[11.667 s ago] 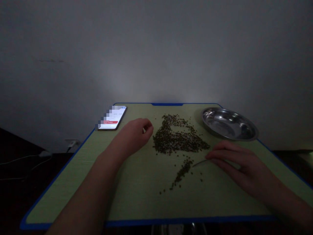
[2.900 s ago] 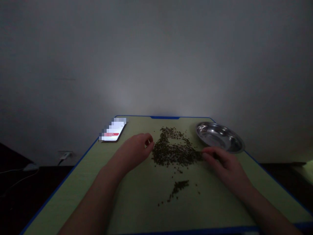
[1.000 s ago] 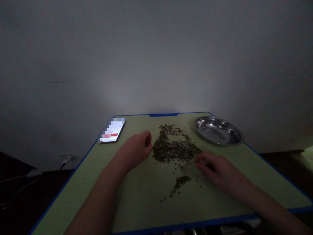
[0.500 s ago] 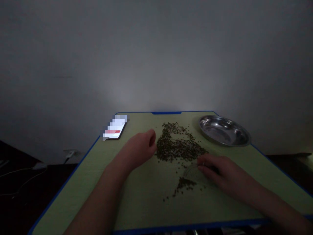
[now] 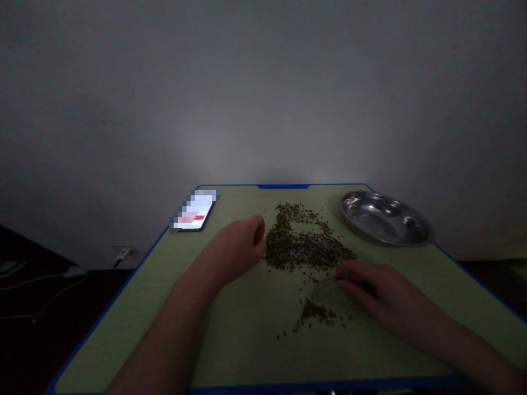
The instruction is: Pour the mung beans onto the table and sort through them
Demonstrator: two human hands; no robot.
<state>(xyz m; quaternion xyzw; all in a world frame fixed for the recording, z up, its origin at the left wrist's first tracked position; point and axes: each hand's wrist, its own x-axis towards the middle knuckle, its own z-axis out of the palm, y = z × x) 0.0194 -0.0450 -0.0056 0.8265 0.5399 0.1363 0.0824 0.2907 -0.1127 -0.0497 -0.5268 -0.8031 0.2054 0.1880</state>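
My left hand (image 5: 242, 241) is curled into a loose fist at the left edge of a wide spread of small dark beans or seeds (image 5: 304, 247); whatever its fingers might hold is hidden. My right hand (image 5: 368, 282) pinches the rim of a clear, shallow round dish or lid (image 5: 327, 293), low over the table. The dish is see-through and faint, so its exact kind is hard to tell. A smaller heap of the same dark pieces (image 5: 315, 311) lies at the near-left edge of the dish, with a few strays around it.
A shiny oval metal bowl (image 5: 385, 219) stands at the back right of the pale green table (image 5: 242, 351), which has a blue edge. A lit phone (image 5: 195, 211) lies at the back left. Beyond the table is a grey wall (image 5: 263, 99); cables (image 5: 49, 280) run at the lower left.
The view has shifted slightly. The small heap near the clear dish has spread a little to the right, with more loose pieces there. My left hand keeps its pose.
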